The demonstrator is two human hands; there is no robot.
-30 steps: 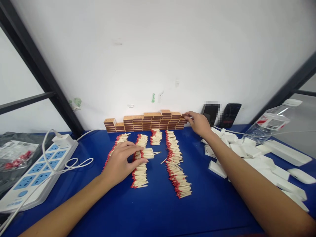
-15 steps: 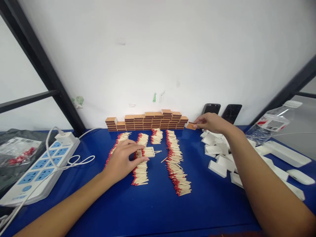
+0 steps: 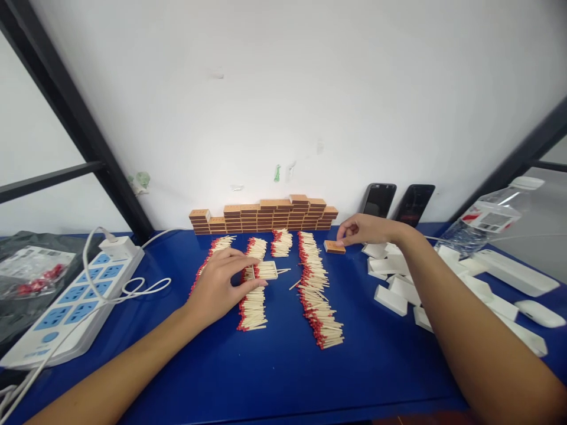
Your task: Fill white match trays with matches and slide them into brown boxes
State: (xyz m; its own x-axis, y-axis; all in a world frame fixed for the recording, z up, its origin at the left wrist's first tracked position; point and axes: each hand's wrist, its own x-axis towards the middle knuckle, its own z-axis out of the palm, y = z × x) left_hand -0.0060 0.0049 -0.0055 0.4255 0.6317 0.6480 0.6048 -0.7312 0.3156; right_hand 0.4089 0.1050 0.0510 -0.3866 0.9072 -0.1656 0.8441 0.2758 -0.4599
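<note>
My left hand (image 3: 219,283) rests on a row of red-tipped matches (image 3: 252,295), with thumb and fingers closed on a small white tray filled with matches (image 3: 264,270). My right hand (image 3: 365,230) pinches an orange matchbox sleeve (image 3: 334,247) low over the blue table (image 3: 283,366), just right of another long row of matches (image 3: 316,289). A wall of stacked orange matchboxes (image 3: 266,215) stands against the back wall. Several empty white trays (image 3: 398,283) lie under and beside my right forearm.
A white power strip with blue sockets (image 3: 66,301) and its cord lie at the left, beside a plastic bag (image 3: 26,271). Two dark phones (image 3: 396,200) lean on the wall. A plastic water bottle (image 3: 482,224) and white devices (image 3: 514,271) lie at the right.
My right hand took an orange matchbox sleeve from the right end of the stack and brought it down and toward me to the table. My left hand stayed on the tray.
</note>
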